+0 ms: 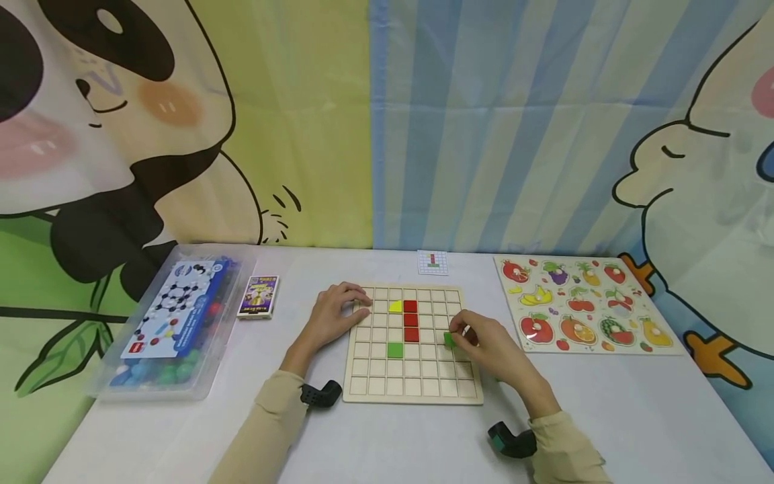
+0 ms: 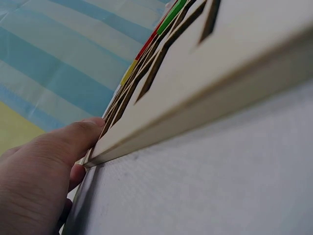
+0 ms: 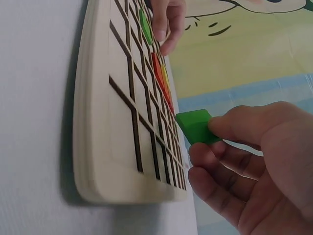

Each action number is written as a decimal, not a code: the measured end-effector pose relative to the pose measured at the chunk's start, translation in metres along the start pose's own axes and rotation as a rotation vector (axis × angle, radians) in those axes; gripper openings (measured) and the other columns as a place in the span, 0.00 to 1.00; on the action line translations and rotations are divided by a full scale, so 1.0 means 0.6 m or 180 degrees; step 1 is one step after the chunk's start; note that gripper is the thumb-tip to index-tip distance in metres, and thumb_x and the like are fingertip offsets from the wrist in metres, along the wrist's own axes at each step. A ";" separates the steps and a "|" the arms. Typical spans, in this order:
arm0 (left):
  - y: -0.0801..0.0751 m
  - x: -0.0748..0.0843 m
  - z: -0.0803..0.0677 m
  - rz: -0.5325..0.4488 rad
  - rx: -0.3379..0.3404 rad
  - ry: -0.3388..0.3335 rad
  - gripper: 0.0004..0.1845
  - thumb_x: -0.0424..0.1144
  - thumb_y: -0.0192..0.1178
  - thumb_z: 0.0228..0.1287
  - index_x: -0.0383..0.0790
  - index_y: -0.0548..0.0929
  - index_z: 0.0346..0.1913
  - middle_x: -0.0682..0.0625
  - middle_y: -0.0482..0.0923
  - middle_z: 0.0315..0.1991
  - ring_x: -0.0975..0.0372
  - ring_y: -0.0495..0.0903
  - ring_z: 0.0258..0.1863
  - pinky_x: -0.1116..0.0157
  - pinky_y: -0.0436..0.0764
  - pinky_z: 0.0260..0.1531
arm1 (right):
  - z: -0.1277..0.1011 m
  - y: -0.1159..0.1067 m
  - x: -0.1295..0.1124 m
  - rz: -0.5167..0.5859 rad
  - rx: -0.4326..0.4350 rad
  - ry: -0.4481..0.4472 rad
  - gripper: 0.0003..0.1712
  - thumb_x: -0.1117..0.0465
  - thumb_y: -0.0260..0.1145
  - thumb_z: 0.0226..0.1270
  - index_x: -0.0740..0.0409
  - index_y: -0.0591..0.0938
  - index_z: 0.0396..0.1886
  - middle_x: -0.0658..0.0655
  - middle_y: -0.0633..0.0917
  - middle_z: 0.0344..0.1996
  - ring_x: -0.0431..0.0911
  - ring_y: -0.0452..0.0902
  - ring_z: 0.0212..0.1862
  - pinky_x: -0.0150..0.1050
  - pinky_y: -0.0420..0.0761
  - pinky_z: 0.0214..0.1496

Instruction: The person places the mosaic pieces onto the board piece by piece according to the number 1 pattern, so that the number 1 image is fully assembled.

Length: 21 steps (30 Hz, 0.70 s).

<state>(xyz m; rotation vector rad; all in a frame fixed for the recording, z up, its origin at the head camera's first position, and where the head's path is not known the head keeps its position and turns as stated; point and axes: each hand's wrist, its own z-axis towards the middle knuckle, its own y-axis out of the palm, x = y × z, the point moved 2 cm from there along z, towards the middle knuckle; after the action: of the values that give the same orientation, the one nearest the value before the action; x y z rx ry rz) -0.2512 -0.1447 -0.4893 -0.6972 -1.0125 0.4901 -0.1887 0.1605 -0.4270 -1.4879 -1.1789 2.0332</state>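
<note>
A wooden grid board (image 1: 413,390) lies on the white table in front of me. In its cells sit a yellow tile (image 1: 396,306), a column of red tiles (image 1: 411,320) and a green tile (image 1: 395,349). My right hand (image 1: 484,343) pinches another green tile (image 1: 449,339) (image 3: 195,126) between thumb and fingers, just above the board's right side. My left hand (image 1: 336,313) rests with curled fingers on the board's upper left corner, its thumb (image 2: 68,142) against the board's edge (image 2: 205,103).
A small pattern card (image 1: 433,262) lies behind the board. A fruit puzzle board (image 1: 580,304) is at the right. A clear plastic box (image 1: 172,323) of coloured balls and a small card box (image 1: 259,296) sit at the left. A cartoon backdrop hangs behind the table.
</note>
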 end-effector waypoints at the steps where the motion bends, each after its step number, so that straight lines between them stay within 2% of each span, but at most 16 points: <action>1: 0.000 0.001 0.000 -0.0003 0.0000 -0.0005 0.07 0.46 0.66 0.58 0.53 0.85 0.40 0.54 0.79 0.50 0.57 0.74 0.49 0.52 0.64 0.50 | 0.002 0.003 -0.003 0.0008 -0.0002 -0.0006 0.05 0.62 0.64 0.64 0.51 0.77 0.38 0.45 0.80 0.31 0.38 0.74 0.28 0.29 0.75 0.31; 9: -0.001 0.002 0.000 -0.0022 -0.0009 -0.0017 0.07 0.46 0.66 0.58 0.54 0.85 0.40 0.54 0.79 0.50 0.57 0.74 0.49 0.52 0.64 0.51 | 0.012 0.025 -0.025 0.0098 -0.0042 -0.0123 0.05 0.63 0.63 0.64 0.50 0.77 0.38 0.44 0.80 0.29 0.38 0.72 0.28 0.29 0.74 0.31; 21: -0.002 0.002 -0.001 -0.0011 -0.0006 -0.0014 0.07 0.46 0.66 0.58 0.54 0.85 0.40 0.54 0.79 0.50 0.57 0.74 0.49 0.52 0.64 0.51 | 0.023 0.053 -0.039 0.0170 0.0039 -0.0533 0.06 0.68 0.61 0.61 0.53 0.78 0.34 0.42 0.77 0.28 0.37 0.69 0.27 0.28 0.72 0.30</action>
<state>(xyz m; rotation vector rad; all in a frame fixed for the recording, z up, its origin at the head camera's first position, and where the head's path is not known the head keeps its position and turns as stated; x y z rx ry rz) -0.2501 -0.1447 -0.4879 -0.6961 -1.0181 0.4878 -0.1866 0.1198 -0.4364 -1.3794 -1.1986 2.2337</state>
